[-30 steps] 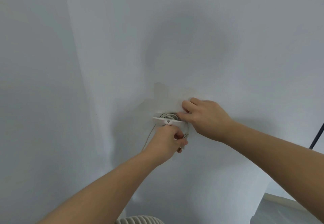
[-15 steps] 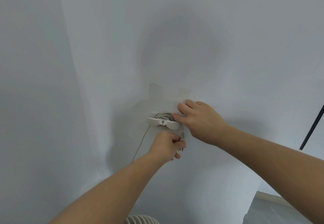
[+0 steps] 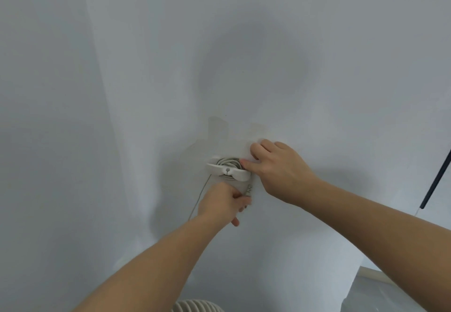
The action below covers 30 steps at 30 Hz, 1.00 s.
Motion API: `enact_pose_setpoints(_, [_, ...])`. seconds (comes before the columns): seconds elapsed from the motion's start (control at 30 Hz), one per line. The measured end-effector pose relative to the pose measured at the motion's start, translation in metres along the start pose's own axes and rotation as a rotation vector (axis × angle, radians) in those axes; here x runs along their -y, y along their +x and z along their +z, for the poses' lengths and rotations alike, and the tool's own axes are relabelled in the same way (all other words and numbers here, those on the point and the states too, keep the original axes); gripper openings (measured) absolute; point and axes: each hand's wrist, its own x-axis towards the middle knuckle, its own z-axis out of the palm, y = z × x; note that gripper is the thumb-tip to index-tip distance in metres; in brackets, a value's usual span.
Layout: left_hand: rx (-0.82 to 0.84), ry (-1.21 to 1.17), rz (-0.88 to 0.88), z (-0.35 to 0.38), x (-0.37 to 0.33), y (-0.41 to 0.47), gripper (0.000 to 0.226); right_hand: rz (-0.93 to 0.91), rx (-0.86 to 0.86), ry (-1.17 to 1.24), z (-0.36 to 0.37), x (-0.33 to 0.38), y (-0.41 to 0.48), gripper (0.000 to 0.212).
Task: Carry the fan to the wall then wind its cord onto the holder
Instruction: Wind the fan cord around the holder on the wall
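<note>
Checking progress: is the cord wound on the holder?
Mostly wound: coils of cord sit on the holder; left hand holds the plug below.

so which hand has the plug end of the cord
The left hand, below the holder, pinches the plug end of the cord; the right hand only presses on the wound turns.

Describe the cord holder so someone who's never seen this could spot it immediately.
On the pale wall, look just above the left hand, beside the thumb of the right hand. The holder is a small white plastic piece on the wall with a wide front flap. Unlike the ribbed fan at the bottom edge, it has grey cord coiled on it.
</note>
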Motion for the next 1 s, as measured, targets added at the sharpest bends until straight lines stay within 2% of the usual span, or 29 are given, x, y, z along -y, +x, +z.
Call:
enact_pose_setpoints(0.1, [0.017,-0.051,-0.006,0.012,-0.005,0.002,0.027,-0.009,0.020,-0.007,-0.002,0.000,0.001,0.028])
enact_pose_setpoints(0.27, [-0.015,0.021,-0.008,0.009,0.003,0.006,0.028,0.002,-0.010,0.041,-0.001,-0.001,0.001,0.018])
enact_pose_setpoints(0.5, [-0.068,0.114,0.005,0.007,0.005,0.007,0.029,0.031,0.003,0.156,-0.001,0.001,-0.003,0.023])
enact_pose_setpoints(0.67, [-0.090,0.175,-0.032,0.002,0.011,0.005,0.030,0.092,0.046,0.196,-0.004,0.006,0.002,0.017])
enact_pose_setpoints(0.77, [-0.111,0.155,-0.068,-0.009,0.019,0.006,0.027,0.104,0.070,0.191,-0.005,0.008,0.003,0.013])
enact_pose_setpoints(1.0, [-0.136,0.059,-0.046,-0.042,0.037,-0.001,0.018,0.143,0.081,0.134,-0.004,0.011,0.001,0.018])
